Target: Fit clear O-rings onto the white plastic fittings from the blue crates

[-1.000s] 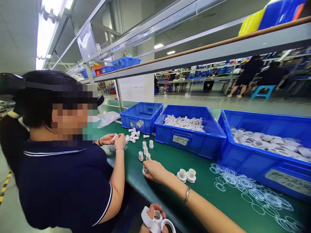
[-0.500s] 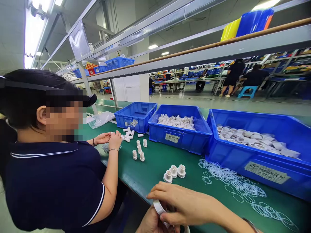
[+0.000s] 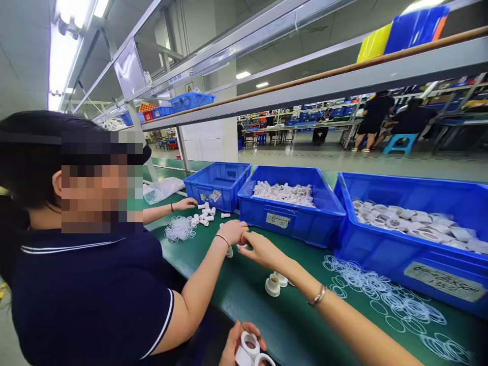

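Observation:
My left hand (image 3: 233, 345), at the bottom edge, is wrapped round several white plastic rings (image 3: 250, 343). Stretched out over the green table, my right hand (image 3: 261, 249) pinches a white fitting (image 3: 242, 246), partly hidden by the fingers. A co-worker's hand (image 3: 233, 232) is right beside it, perhaps touching. Below my right forearm stand several white fittings (image 3: 272, 285), one partly covered by the arm. Thin clear rings (image 3: 381, 292) are spread on the table to the right of my right arm.
Blue bins (image 3: 290, 223) line the back; the middle and right ones hold white parts. A co-worker (image 3: 95, 290) sits at left, with loose white fittings (image 3: 206, 216) and a pile of clear rings (image 3: 180, 229) nearby. A shelf (image 3: 267, 101) crosses above.
My right hand has left my left hand and reached forward and left with a white fitting. The co-worker's hands have parted, one coming to my right hand. The view has shifted slightly.

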A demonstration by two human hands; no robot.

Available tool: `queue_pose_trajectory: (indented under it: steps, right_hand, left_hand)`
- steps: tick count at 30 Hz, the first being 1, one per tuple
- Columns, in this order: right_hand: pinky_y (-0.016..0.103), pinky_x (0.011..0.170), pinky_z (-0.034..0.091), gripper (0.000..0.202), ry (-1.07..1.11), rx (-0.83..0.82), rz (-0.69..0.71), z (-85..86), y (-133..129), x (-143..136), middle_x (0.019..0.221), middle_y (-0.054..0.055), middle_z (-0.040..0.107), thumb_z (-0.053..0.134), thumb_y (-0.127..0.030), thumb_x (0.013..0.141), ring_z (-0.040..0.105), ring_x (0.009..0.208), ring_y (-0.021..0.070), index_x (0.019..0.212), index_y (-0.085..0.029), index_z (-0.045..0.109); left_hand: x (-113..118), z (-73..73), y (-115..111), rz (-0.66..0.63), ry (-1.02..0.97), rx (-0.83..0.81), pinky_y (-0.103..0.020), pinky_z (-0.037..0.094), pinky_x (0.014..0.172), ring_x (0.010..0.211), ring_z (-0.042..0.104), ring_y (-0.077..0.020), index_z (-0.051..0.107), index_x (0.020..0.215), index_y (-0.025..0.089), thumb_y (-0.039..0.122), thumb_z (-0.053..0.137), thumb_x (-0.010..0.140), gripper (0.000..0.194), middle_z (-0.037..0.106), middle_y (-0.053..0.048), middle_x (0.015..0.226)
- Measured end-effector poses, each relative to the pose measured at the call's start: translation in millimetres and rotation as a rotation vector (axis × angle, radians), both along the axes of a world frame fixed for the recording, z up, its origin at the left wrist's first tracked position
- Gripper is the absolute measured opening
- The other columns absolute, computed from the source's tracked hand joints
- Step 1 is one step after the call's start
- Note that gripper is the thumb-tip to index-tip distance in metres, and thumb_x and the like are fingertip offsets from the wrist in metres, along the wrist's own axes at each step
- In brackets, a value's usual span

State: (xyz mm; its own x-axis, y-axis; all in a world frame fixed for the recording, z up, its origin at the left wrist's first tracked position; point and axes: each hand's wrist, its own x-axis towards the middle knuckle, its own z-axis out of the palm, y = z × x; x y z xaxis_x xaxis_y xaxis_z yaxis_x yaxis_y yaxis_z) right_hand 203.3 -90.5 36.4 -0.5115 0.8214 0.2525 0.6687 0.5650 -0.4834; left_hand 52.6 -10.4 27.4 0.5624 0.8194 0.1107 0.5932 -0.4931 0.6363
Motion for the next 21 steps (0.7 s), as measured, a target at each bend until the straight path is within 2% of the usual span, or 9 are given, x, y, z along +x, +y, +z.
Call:
queue_pose_trajectory:
  steps: [3,6,8,10,12,15,18,20,21]
  right_hand:
    - [0.031,0.067,0.039,0.005,-0.076,-0.026,-0.005,-5.8,-2.3,12.7,0.086,0.004,0.065,0.058,-0.019,0.088,0.058,0.078,0.0219,0.083,-0.021,0.057]
    - [0.031,0.066,0.039,0.007,-0.126,-0.059,-0.029,-3.9,-6.6,35.6,0.086,0.005,0.067,0.059,-0.018,0.087,0.06,0.08,0.0228,0.081,-0.021,0.056]
    - [0.031,0.067,0.04,0.006,-0.138,-0.074,-0.059,-0.8,-5.1,49.4,0.089,0.006,0.068,0.059,-0.019,0.087,0.061,0.081,0.0233,0.083,-0.021,0.055]
    - [0.031,0.067,0.042,0.004,-0.134,-0.076,-0.097,2.5,-0.2,57.5,0.093,0.008,0.069,0.058,-0.021,0.089,0.062,0.082,0.0236,0.091,-0.02,0.056]
    - [0.031,0.069,0.045,0.016,-0.116,-0.064,-0.121,5.7,6.8,57.1,0.101,0.01,0.069,0.058,-0.023,0.092,0.064,0.084,0.0231,0.107,-0.018,0.055]
    - [0.031,0.078,0.049,0.033,-0.1,-0.025,-0.112,9.3,20.9,39.7,0.111,0.009,0.067,0.059,-0.025,0.095,0.065,0.093,0.0213,0.127,-0.017,0.05]
    - [0.036,0.088,0.052,0.029,-0.145,0.004,-0.089,8.8,40.6,9.1,0.114,0.008,0.066,0.062,-0.028,0.098,0.064,0.1,0.0217,0.123,-0.015,0.056]
    - [0.042,0.092,0.053,0.025,-0.209,-0.007,-0.079,5.2,55.4,-11.5,0.115,0.007,0.064,0.065,-0.03,0.098,0.063,0.103,0.0228,0.118,-0.015,0.061]
    - [0.044,0.092,0.053,0.025,-0.248,-0.024,-0.075,2.5,62.2,-20.1,0.116,0.007,0.064,0.066,-0.031,0.098,0.063,0.104,0.0232,0.117,-0.016,0.062]
  left_hand:
    - [9.5,-9.7,-0.4,0.076,-0.178,-0.171,-0.041,0.053,0.094,0.101,0.063,-0.018,0.065,0.086,0.011,0.025,0.065,0.092,0.015,0.067,-0.003,0.098]
    - [6.4,-13.2,0.0,0.16,-0.371,-0.322,-0.036,0.057,0.08,0.094,0.062,-0.0178,0.063,0.079,0.013,0.023,0.069,0.088,0.014,0.065,-0.003,0.091]
    - [-6.9,-11.6,1.4,0.19,-0.453,-0.389,-0.03,0.057,0.067,0.086,0.06,-0.0163,0.061,0.072,0.016,0.017,0.069,0.084,0.014,0.064,-0.002,0.086]
    - [-29.4,-8.1,4.1,0.22,-0.505,-0.437,-0.022,0.05,0.055,0.075,0.056,-0.0135,0.057,0.064,0.017,0.012,0.065,0.083,0.022,0.06,-0.001,0.076]
    - [-56.4,-4.1,7.8,0.251,-0.508,-0.483,-0.017,0.042,0.048,0.063,0.051,-0.01,0.053,0.059,0.016,0.013,0.061,0.086,0.029,0.055,0.002,0.067]
    - [-89.8,0.7,13.0,0.217,-0.344,-0.564,-0.015,0.037,0.047,0.051,0.042,-0.0057,0.051,0.057,0.013,0.026,0.061,0.092,0.038,0.049,0.005,0.058]
    - [-103.6,3.9,13.9,0.11,-0.019,-0.612,-0.017,0.038,0.047,0.046,0.036,-0.0057,0.053,0.054,0.013,0.037,0.061,0.093,0.046,0.051,0.004,0.054]
    - [-104.1,5.9,12.0,0.072,0.219,-0.594,-0.016,0.035,0.045,0.043,0.03,-0.0061,0.042,0.042,0.017,0.038,0.059,0.091,0.057,0.047,0.005,0.046]
    - [-103.1,7.3,10.8,0.077,0.318,-0.567,-0.015,0.031,0.043,0.042,0.024,-0.0062,0.032,0.035,0.019,0.039,0.058,0.09,0.064,0.041,0.005,0.041]
